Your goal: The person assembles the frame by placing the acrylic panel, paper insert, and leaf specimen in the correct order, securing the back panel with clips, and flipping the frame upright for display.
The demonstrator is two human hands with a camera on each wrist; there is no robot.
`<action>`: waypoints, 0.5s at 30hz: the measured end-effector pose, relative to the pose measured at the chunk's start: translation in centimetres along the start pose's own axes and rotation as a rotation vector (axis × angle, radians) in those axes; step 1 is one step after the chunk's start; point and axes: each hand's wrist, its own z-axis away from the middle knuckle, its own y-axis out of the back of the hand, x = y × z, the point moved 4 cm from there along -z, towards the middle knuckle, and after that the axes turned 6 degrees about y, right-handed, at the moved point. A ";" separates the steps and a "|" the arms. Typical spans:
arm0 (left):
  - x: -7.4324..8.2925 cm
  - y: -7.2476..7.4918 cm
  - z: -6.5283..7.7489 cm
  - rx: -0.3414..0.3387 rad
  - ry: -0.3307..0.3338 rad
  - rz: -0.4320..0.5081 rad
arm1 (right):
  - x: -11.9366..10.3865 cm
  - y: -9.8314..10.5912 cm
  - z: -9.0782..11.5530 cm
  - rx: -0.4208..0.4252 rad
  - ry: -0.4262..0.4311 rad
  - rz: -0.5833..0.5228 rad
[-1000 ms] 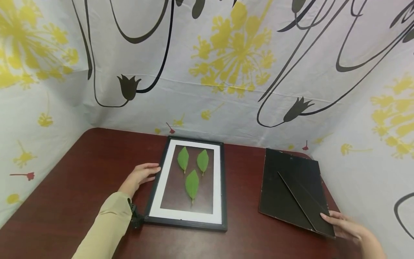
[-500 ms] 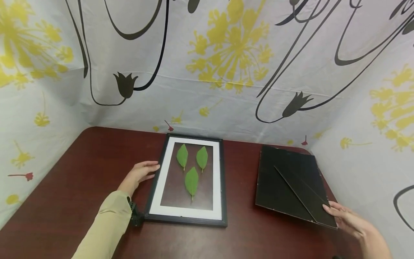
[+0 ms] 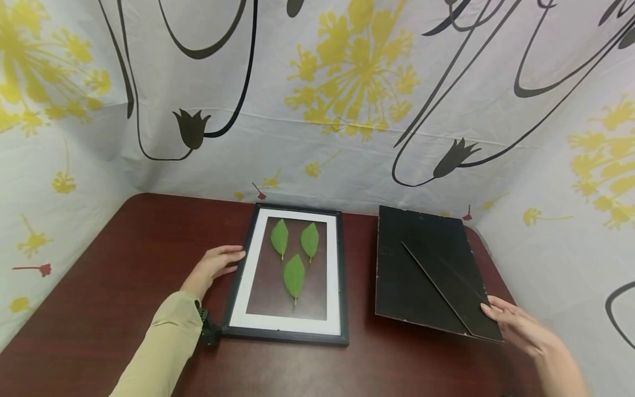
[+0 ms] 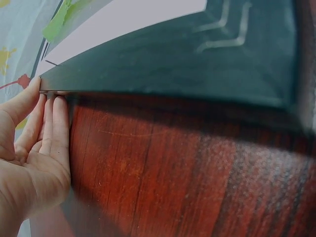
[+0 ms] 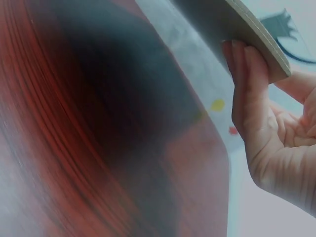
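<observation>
A black picture frame (image 3: 344, 298) with a white mat (image 3: 333, 275) lies on the table, with three green leaves (image 3: 294, 275) inside the mat's opening. My left hand (image 3: 213, 267) holds the frame's left side. In the left wrist view its thumb (image 4: 22, 101) is at the upper edge and the fingers (image 4: 60, 123) meet the lower edge. To the right, my right hand (image 3: 521, 325) grips the near right corner of a black backing board (image 3: 397, 275) with a flat strut. Its thumb is on top and the fingers (image 5: 247, 79) are underneath. The board is tilted above the table.
A dark red-brown wooden table (image 3: 149, 237) carries everything. Patterned white cloth (image 3: 317, 121) hangs close behind and on both sides of it. A black wrist device (image 3: 208, 331) sits beside the frame's near left corner.
My right hand has moved the backing board left, closer to the frame, and away from the table's right edge. The left hand and the picture frame have hardly moved.
</observation>
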 end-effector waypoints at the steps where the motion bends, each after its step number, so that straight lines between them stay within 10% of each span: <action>1: 0.0 0.0 0.0 -0.001 -0.001 -0.001 | -0.1 -0.4 -0.2 0.005 0.006 0.017; 15: -0.2 -0.1 -0.2 0.013 0.008 0.008 | -1.6 -5.5 -2.0 -0.031 -0.072 0.036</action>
